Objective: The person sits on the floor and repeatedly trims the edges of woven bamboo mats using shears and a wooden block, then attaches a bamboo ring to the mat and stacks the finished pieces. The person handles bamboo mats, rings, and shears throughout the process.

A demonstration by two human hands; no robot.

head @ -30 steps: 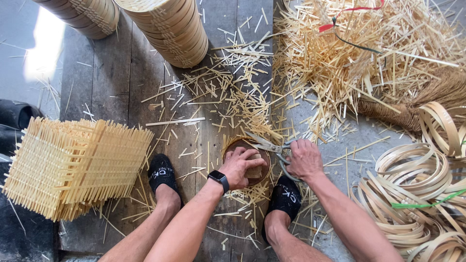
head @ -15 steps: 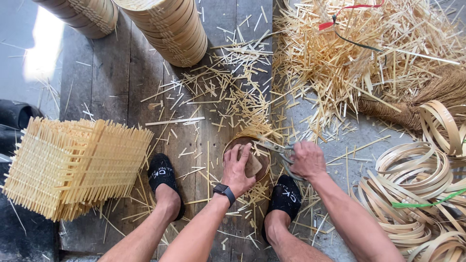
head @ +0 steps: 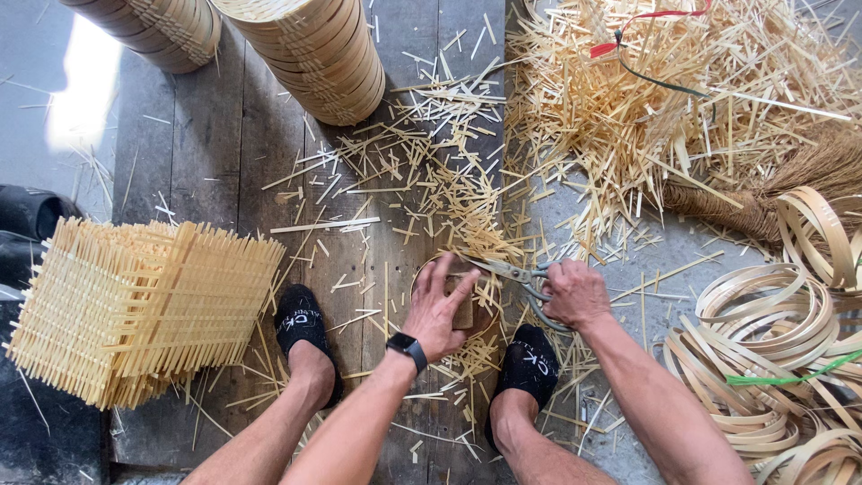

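Observation:
My left hand [head: 438, 306] presses flat on a small round bamboo piece [head: 478, 308] lying on the plank floor between my feet, its fingers spread over it. My right hand [head: 575, 293] is closed around the handles of metal scissors [head: 514, 273], whose blades point left at the round piece's upper rim. A black watch sits on my left wrist [head: 407, 345]. Short bamboo offcuts lie around and under the round piece.
A stack of square woven bamboo mats [head: 135, 305] stands at the left. Two stacks of round bamboo frames [head: 314, 49] rise at the top. A heap of bamboo splints [head: 646, 99] and a broom lie top right; coiled bamboo hoops [head: 772, 350] at right.
My left hand has shifted from gripping the round piece's rim to lying spread over it, and the piece has turned a little. The scissors stay at its upper edge.

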